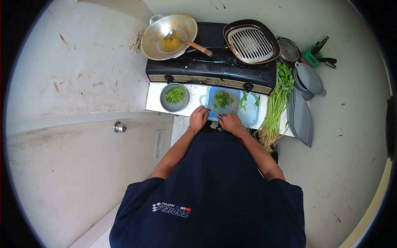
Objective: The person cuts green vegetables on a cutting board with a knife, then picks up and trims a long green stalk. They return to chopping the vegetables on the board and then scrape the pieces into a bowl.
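Observation:
My right hand is closed around the handle of a knife at the near edge of a blue cutting board. The blade points left and away from me. My left hand is at the blade's tip, its fingers drawn together there beside the board's handle. A pile of chopped green herbs lies on the left part of the board, beyond the blade. A few larger green leaves are on its right part. To the left, a grey bowl contains finely chopped greens.
Behind the board stands a black stove with a wok, a wooden-handled ladle and a grill pan. Leafy stalks with roots lie at right, beside grey plates, grey bowls and a green utensil basket.

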### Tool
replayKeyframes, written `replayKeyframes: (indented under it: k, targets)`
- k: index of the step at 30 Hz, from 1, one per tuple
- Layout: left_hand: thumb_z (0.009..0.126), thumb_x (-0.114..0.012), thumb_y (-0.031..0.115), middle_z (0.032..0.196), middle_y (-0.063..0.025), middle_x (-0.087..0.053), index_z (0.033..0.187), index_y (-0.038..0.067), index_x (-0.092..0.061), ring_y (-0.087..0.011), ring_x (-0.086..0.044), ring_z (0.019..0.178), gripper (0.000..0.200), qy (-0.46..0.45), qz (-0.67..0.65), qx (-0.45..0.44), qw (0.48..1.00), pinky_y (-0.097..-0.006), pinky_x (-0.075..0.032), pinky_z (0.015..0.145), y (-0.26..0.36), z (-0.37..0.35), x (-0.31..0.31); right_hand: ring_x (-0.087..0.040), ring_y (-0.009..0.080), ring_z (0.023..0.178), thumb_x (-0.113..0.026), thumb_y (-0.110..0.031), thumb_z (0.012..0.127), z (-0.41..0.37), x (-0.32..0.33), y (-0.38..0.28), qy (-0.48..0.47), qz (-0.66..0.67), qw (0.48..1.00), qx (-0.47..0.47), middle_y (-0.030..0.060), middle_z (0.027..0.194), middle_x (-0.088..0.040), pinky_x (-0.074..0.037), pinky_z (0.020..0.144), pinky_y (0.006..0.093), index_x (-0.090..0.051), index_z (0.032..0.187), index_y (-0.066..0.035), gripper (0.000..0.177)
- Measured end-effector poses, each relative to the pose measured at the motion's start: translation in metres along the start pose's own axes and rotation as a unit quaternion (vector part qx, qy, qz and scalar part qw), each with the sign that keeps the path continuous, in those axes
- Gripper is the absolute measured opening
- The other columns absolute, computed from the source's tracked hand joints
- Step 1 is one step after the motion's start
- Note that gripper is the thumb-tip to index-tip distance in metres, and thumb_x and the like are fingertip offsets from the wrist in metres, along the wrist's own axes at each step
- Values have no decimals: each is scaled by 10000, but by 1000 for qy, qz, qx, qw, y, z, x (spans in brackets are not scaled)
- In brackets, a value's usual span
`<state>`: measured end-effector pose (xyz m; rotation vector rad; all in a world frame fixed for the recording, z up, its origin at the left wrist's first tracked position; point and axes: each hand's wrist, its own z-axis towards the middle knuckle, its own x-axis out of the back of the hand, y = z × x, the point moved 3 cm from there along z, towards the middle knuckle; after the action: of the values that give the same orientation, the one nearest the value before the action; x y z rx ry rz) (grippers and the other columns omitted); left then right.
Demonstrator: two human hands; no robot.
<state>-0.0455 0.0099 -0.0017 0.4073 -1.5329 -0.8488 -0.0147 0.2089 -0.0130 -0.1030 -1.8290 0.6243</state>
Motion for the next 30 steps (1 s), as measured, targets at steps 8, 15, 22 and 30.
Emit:
replayKeyframes:
  k: [8,15,22,30]
  targets:
    - [895,-692,63,964,-136,-696,983,55,-765,-349,-690,906,114,-15,2,28,999,-438,-547,804,-5,2,-3,-714,424,732,-595,-336,978,2,-7,0,20,-12,1000,9,245,778,-708,-579,707,509,-742,857,2,388]
    - [852,-686,59,883,-143,-707,896,45,-764,-340,-706,816,91,13,-29,80,996,-433,-556,762,-4,7,-9,-717,430,743,-593,-328,979,-12,-6,3,26,15,999,-27,254,764,-706,-580,710,517,-730,852,14,390]
    - [855,-659,56,843,-168,-696,869,35,-758,-352,-696,747,103,64,-16,80,995,-438,-557,707,-4,5,-16,-711,445,720,-586,-323,977,-11,-1,-7,26,38,999,-11,268,747,-699,-579,704,527,-725,854,23,393]
    - [850,-688,47,884,-161,-700,897,30,-751,-348,-698,757,80,47,-22,82,995,-424,-555,700,-1,3,-13,-719,431,729,-557,-306,988,-6,-18,-9,16,24,999,-19,268,763,-704,-580,716,530,-724,836,16,393]
